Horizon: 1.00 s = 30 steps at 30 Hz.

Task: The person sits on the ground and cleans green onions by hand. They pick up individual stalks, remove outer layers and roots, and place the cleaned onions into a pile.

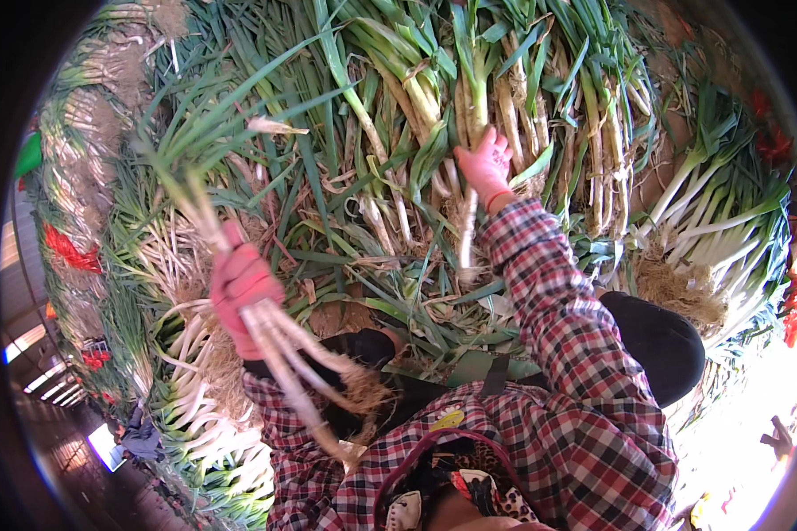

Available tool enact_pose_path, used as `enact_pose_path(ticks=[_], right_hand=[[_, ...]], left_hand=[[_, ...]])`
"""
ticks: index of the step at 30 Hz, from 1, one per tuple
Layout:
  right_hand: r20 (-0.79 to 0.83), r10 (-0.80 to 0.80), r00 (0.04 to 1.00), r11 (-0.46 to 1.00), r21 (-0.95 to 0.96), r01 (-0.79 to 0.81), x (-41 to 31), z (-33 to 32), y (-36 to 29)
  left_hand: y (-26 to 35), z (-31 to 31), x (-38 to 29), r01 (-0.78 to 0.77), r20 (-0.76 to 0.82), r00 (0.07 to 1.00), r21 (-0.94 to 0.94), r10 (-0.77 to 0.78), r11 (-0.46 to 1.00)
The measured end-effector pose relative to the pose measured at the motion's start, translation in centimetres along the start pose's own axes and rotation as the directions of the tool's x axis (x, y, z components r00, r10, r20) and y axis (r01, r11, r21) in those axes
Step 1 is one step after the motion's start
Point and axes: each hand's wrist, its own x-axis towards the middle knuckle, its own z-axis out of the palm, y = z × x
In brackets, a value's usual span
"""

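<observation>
My left hand, pink and apparently gloved, grips a few long green onions around their pale stalks. Their leaves point up and away, blurred, while the shaggy roots hang over my lap. Farther forward, my right hand closes around the stalk of a thick green onion lying among others. That onion's rooted end points towards me. Around it spreads a heap of untrimmed green onions with brown, dry outer skins.
Loose leaves and peeled skins litter the ground before my knees. Cleaned white-stalked onions lie in a pile on the left and another pile on the right. Bundled onions line the far left, near red ties. A person is at lower left.
</observation>
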Motion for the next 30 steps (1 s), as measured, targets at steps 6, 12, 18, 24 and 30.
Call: enact_pose_path(ticks=[6,12,18,24,30], right_hand=[[0.258,-0.187,0.948,0.955,0.273,0.115,-4.1,3.2,-3.7],[0.264,-0.453,0.852,0.892,0.127,0.435,-7.3,3.3,-4.9],[-0.117,-0.157,0.981,0.978,0.120,0.171,0.3,-5.4,5.1],[0.175,0.015,0.984,0.994,0.104,-0.034,-1.5,-3.6,1.7],[0.256,-0.266,0.929,0.775,0.630,0.048,-9.1,-1.8,-8.2]], left_hand=[[-3.6,-3.0,4.8,0.222,-0.144,0.964,-0.022,-0.223,0.975],[-5.2,-4.2,7.1,0.242,-0.219,0.948,0.033,-0.229,0.970],[-5.9,-3.8,6.9,0.110,-0.235,0.970,0.211,-0.059,0.971],[-6.5,-3.0,6.6,0.142,-0.178,0.981,0.354,-0.083,0.924],[-7.6,-2.5,7.9,0.182,-0.211,0.969,0.256,-0.129,0.949]])
